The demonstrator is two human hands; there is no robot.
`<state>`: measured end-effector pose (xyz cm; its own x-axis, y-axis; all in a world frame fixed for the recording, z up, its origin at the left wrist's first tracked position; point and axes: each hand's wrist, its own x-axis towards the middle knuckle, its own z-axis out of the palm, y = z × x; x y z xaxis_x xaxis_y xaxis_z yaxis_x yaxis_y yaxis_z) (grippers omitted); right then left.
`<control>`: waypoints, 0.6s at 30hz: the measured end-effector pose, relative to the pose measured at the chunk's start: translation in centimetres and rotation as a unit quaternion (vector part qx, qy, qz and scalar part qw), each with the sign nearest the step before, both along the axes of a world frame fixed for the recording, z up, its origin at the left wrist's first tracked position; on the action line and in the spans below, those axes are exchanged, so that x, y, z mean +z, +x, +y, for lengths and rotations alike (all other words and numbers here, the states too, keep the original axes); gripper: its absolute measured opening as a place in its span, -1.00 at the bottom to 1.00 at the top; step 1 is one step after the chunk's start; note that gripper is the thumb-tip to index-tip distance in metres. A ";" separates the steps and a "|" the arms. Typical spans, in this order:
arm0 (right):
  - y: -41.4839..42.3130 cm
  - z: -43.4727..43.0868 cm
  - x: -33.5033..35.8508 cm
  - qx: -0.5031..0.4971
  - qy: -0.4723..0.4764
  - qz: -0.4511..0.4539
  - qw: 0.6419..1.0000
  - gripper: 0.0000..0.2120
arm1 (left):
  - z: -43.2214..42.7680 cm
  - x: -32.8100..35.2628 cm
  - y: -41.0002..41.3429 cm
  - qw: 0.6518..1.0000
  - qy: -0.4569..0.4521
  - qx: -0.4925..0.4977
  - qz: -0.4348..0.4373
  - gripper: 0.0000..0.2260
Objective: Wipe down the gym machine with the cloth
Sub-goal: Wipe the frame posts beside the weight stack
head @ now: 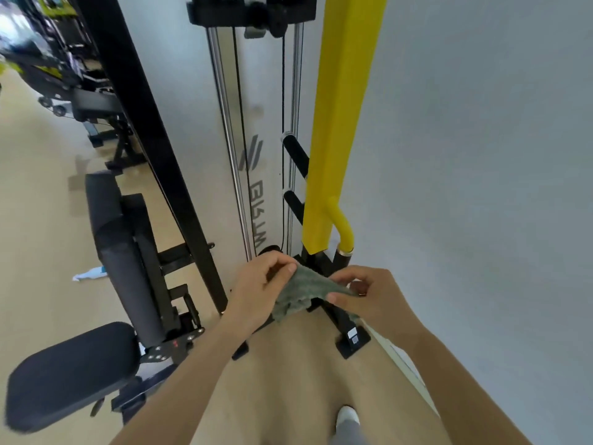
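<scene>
A grey-green cloth (300, 289) is stretched between my two hands in front of the gym machine's base. My left hand (256, 289) pinches its left end between thumb and fingers. My right hand (369, 293) pinches the right corner. The machine stands ahead: a yellow upright post (337, 123), chrome guide rods (227, 133) with a black cable, a white shroud (260, 175) with a logo, and a black slanted frame bar (154, 130). Both hands hover just below the yellow post's lower end, apart from the machine.
A black padded bench seat (70, 374) and backrest (125, 252) sit at lower left. The machine's black foot (351, 338) lies on the beige floor near a white wall (481, 155). A white-blue object (90, 273) lies on the floor at left. My shoe (348, 414) shows below.
</scene>
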<state>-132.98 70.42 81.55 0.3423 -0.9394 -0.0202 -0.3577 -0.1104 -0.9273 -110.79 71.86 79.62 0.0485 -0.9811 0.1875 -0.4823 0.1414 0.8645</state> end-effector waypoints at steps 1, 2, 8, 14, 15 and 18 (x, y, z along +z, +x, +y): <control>-0.8 -0.4 0.0 -0.018 -0.018 -0.001 1.000 -0.87 | -0.2 0.1 -0.4 1.000 0.002 -0.008 -0.006 -0.89; -1.7 -1.0 0.0 -0.042 -0.036 -0.002 0.998 -0.88 | -0.4 0.3 -0.9 1.000 0.003 -0.016 -0.005 -0.88; -4.5 -7.2 0.1 -0.152 -0.098 -0.047 0.982 -0.80 | -3.6 0.9 -4.9 0.999 -0.014 0.041 -0.005 -0.85; -4.4 -13.6 -0.2 -0.098 -0.087 -0.062 0.989 -0.85 | -7.7 1.1 -8.9 0.984 -0.020 0.174 0.011 -0.88; -4.4 -14.5 -0.3 -0.093 -0.080 -0.071 0.990 -0.86 | -8.0 1.2 -9.4 0.981 -0.026 0.194 0.013 -0.88; -4.7 -16.9 -0.3 -0.087 -0.077 -0.098 0.988 -0.89 | -8.8 1.9 -11.0 0.967 -0.062 0.249 -0.003 -0.87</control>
<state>-137.64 53.49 81.29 0.1580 -0.9713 0.1780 -0.1982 -0.2078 -0.9579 -121.75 63.04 81.51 0.5072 -0.8067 0.3031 -0.5221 -0.0078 0.8529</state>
